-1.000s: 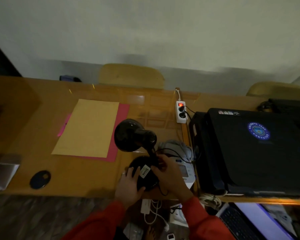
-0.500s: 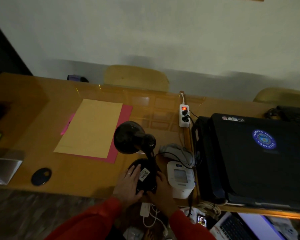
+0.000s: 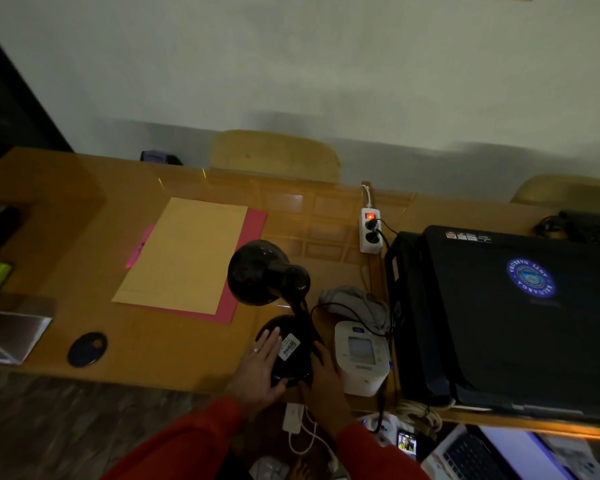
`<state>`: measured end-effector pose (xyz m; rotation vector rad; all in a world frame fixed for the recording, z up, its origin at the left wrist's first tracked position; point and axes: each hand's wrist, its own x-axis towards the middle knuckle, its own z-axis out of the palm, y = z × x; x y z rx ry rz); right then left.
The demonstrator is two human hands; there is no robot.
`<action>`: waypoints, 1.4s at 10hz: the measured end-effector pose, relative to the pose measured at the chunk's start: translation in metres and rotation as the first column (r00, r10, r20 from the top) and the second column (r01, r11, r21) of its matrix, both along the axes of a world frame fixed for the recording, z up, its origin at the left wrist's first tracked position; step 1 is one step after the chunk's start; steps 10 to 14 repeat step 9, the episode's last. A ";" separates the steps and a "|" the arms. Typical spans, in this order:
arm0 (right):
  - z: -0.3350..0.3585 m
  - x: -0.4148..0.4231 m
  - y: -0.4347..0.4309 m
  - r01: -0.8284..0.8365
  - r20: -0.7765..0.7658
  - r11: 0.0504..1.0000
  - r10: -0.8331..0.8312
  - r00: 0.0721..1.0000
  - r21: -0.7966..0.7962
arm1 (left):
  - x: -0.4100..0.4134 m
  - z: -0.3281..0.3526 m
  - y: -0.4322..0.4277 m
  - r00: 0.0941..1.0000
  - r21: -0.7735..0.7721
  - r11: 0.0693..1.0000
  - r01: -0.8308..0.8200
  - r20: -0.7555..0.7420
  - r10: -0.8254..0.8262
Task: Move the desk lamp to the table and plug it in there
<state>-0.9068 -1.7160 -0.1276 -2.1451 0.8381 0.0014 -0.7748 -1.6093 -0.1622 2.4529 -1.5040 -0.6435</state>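
Both hands, left and right, grip flat against desk lamp base on bench, not clenched.

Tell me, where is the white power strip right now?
The white power strip lies on the table toward its far edge, right of centre, between the black lamp and the black laptop.

The right hand now rests beside the lamp base, off the cord it gripped 1 second ago.
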 end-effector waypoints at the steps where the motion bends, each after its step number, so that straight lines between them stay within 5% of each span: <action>1: -0.002 0.000 0.000 -0.006 -0.023 1.000 0.005 1.000 -0.024 | -0.001 0.000 0.000 0.999 0.005 0.999 -0.031 0.016 0.031; 6: 0.011 -0.002 0.012 0.031 0.057 0.999 -0.030 0.998 -0.010 | 0.002 0.028 0.000 0.990 0.062 0.998 0.000 0.138 -0.008; 8: 0.027 -0.021 0.032 0.100 0.041 0.989 -0.096 0.995 -0.110 | 0.005 0.059 0.038 0.999 -0.055 0.998 0.011 0.047 -0.008; 14: 0.036 -0.024 0.047 0.177 0.098 0.976 -0.165 0.981 -0.129 | 0.009 0.069 0.071 0.992 -0.018 0.999 0.044 0.123 -0.041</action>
